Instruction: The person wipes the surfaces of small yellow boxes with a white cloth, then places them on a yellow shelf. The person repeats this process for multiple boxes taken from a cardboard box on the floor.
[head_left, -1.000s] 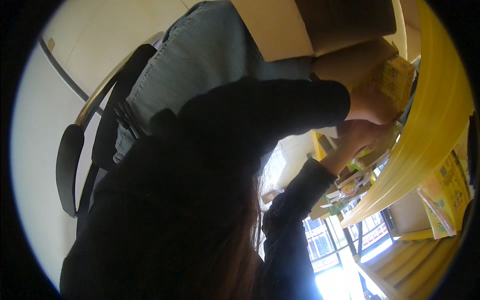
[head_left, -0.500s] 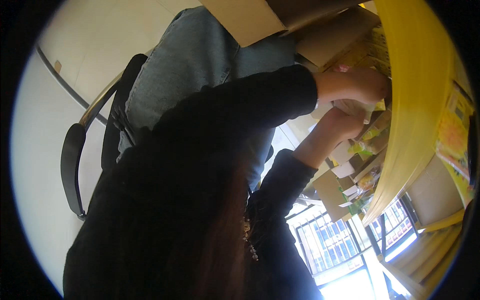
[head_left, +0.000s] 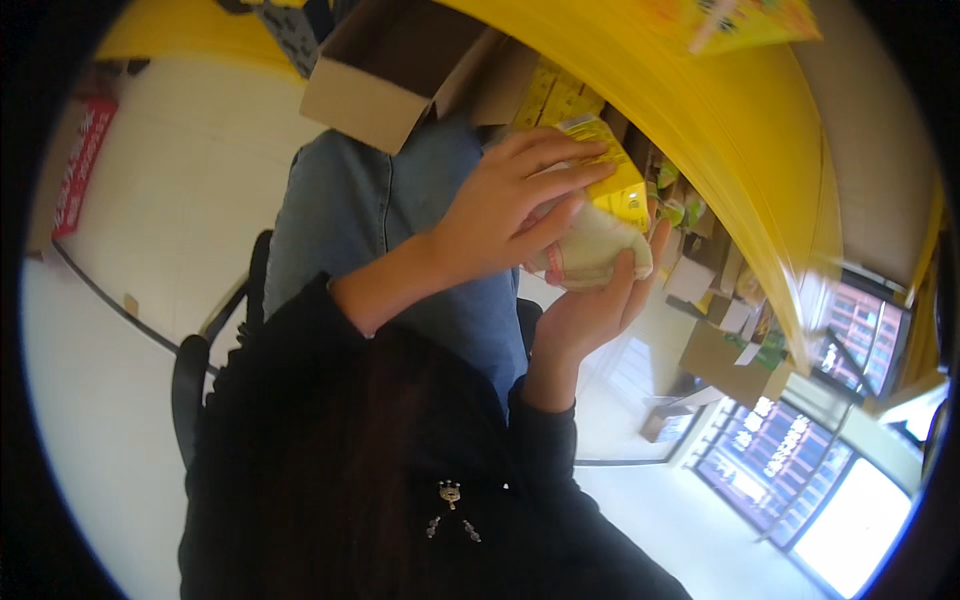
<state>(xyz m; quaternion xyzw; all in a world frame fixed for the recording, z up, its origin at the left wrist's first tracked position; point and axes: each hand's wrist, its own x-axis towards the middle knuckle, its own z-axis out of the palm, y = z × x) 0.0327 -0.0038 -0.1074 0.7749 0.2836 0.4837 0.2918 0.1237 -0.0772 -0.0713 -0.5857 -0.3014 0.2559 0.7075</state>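
My left hand [head_left: 525,200] reaches over from the left, its fingers laid across the top of a small yellow box [head_left: 625,185]. A pale, soft-looking bundle [head_left: 598,245] with a red edge is pressed against the box, beside my left thumb. My right hand [head_left: 600,310] cups this bundle from below, thumb in front and fingers up along its far side. Both hands are closed around the pair, above my lap. What the bundle is made of cannot be made out.
An open cardboard box [head_left: 370,100] stands beyond my knees, with packed yellow boxes [head_left: 560,95] next to it. A yellow cloth [head_left: 680,90] hangs across the upper right. Open cartons [head_left: 735,360] stand below it. A black chair armrest [head_left: 190,390] is at my left.
Both hands have come back toward my lap from under the yellow cloth. The yellow box and pale bundle now show plainly between them. The whole view has also turned.
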